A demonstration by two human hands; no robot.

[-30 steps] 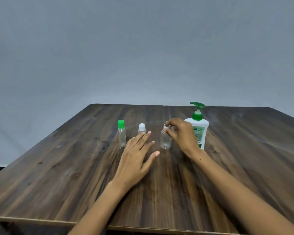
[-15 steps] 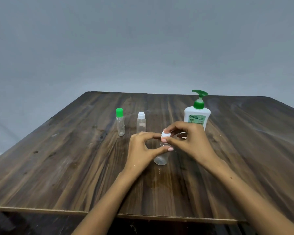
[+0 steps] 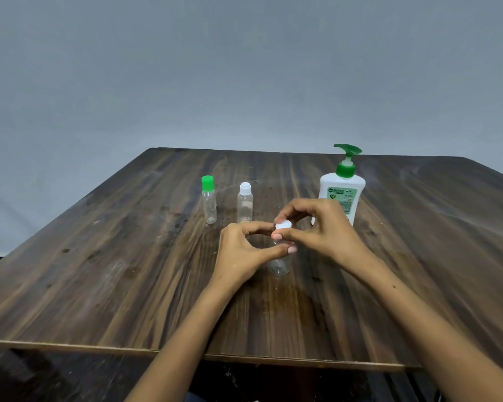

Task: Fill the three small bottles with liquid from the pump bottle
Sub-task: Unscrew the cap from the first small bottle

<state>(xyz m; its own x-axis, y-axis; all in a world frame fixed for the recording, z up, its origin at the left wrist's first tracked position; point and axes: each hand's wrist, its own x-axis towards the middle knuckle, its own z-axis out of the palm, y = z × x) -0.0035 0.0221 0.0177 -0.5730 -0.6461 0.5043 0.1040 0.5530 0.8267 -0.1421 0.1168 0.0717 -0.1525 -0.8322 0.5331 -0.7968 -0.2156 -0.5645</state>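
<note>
Dim, even light, faint shadows, soft sheen on the table (image 3: 418, 227), slight wide-angle bending at edges.

We read one word, "ORIGINAL", on the green and white label of the pump bottle (image 3: 342, 195); the smaller print beneath it is perhaps a brand mark, too blurred to tell.

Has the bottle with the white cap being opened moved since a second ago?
Yes. The clear bottle has come toward the person, out of the row beside the pump bottle, which stayed put.
</note>
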